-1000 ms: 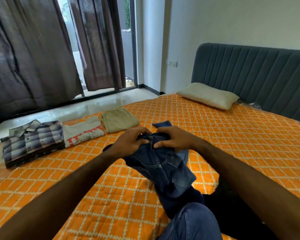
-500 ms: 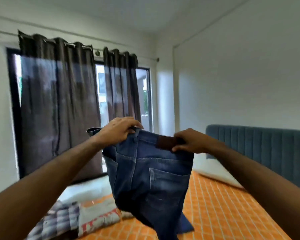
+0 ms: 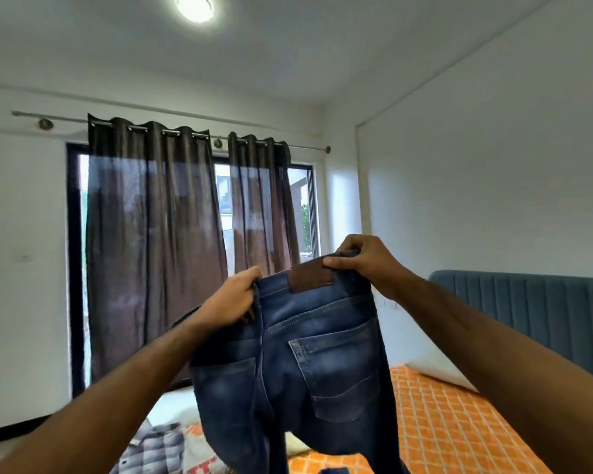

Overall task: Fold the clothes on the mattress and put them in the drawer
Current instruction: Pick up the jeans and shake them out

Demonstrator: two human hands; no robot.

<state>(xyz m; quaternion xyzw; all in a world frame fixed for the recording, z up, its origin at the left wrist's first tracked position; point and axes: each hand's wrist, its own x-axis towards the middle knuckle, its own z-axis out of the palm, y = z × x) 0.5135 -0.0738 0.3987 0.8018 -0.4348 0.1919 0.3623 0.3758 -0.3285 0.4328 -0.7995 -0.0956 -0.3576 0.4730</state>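
Both of your hands hold the jeans (image 3: pixel 308 364) up in the air by the waistband, back pockets facing you: your left hand (image 3: pixel 231 299) has its fingers curled round the left edge, your right hand (image 3: pixel 363 260) pinches the right end beside the leather patch (image 3: pixel 310 275). Their legs hang over the mattress (image 3: pixel 459 429), whose near-left edge carries a folded plaid shirt (image 3: pixel 158 448); orange cover lies bare to your right.

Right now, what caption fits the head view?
Both hands, left and right, hold blue jeans up by the waistband above the orange mattress.
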